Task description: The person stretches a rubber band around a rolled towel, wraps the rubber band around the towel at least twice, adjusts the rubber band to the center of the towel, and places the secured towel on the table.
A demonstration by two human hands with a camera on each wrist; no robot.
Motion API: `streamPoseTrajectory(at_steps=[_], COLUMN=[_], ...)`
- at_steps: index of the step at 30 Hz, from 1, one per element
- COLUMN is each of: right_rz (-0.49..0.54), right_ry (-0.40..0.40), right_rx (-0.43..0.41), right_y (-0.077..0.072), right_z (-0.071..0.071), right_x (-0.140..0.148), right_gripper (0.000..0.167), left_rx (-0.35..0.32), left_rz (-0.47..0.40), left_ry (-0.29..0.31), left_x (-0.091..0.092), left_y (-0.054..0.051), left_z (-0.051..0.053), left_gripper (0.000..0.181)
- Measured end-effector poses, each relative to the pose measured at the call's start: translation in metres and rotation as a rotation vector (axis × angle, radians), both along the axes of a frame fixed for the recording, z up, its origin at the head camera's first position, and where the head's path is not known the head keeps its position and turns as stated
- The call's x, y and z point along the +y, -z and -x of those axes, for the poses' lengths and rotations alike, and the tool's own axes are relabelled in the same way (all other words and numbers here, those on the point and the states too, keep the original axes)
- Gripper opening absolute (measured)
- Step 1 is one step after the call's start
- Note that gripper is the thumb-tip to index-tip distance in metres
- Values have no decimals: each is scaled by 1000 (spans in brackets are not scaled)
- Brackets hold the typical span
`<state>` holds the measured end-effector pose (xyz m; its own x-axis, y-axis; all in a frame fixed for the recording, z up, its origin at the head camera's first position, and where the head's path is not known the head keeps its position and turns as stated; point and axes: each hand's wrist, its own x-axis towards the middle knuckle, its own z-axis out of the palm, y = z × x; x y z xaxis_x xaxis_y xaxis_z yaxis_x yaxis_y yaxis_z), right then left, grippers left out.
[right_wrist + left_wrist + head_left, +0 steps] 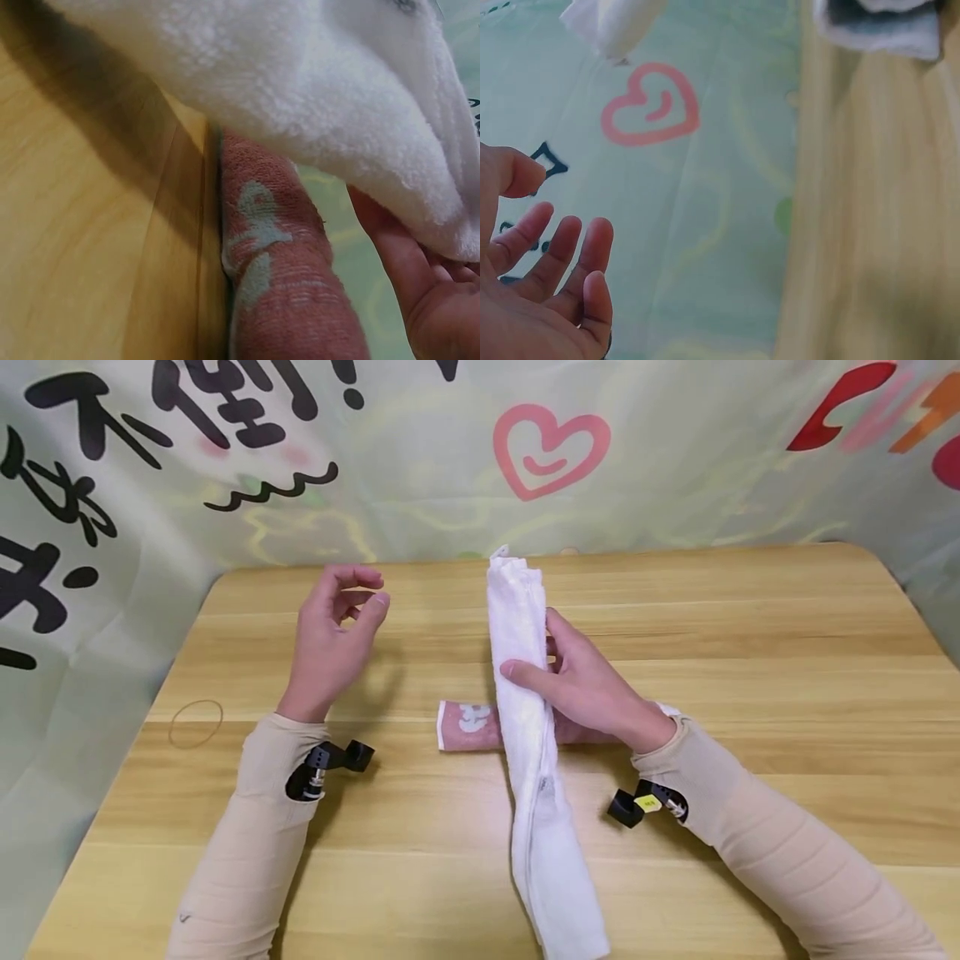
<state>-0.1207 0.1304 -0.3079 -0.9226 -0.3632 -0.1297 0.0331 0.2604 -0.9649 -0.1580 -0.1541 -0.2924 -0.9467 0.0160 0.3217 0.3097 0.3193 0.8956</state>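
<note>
A long folded white towel crosses over a rolled pink towel with a pale pattern. The right hand grips the white towel's upper part, thumb on top and fingers behind. In the right wrist view the white towel hangs above the pink roll, beside the right hand. Off to the left, the left hand is raised with loosely bent fingers and holds nothing. The left wrist view shows the left hand with its fingers apart, away from the white cloth.
A thin rubber band lies on the wooden table at the left. Behind the table's back edge hangs a pale sheet with a pink heart and black characters.
</note>
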Motion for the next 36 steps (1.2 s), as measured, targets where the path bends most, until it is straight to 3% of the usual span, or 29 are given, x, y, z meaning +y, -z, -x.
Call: streamPoseTrajectory(at_steps=[4,10,15,21,28,32,36], right_rz=[7,22,15,14,16,3,-18], right_ry=[17,18,14,20,21,13,8], right_rx=[-13,7,24,24,27,41,53], right_y=[-2,-5,-5,-6,-7,-7,-8], right_z=[-1,-1,-1,0,-1,-1,-1], right_x=[4,6,7,10,12,11,10], right_gripper=[63,62,63,62,61,62,63], left_rx=[11,-10,-31,-87,-285,-363,-403], left_rz=[23,139,220,226,197,308,448], left_ry=[-39,-142,-243,-339,-390,-405,-400], left_x=[-7,-23,-44,-70,-94,-108,-121], left_y=[-7,-14,-15,-15,-15,-14,-12], left_z=[3,6,9,13,10,6,1], left_gripper=[20,24,26,20,15,18,32])
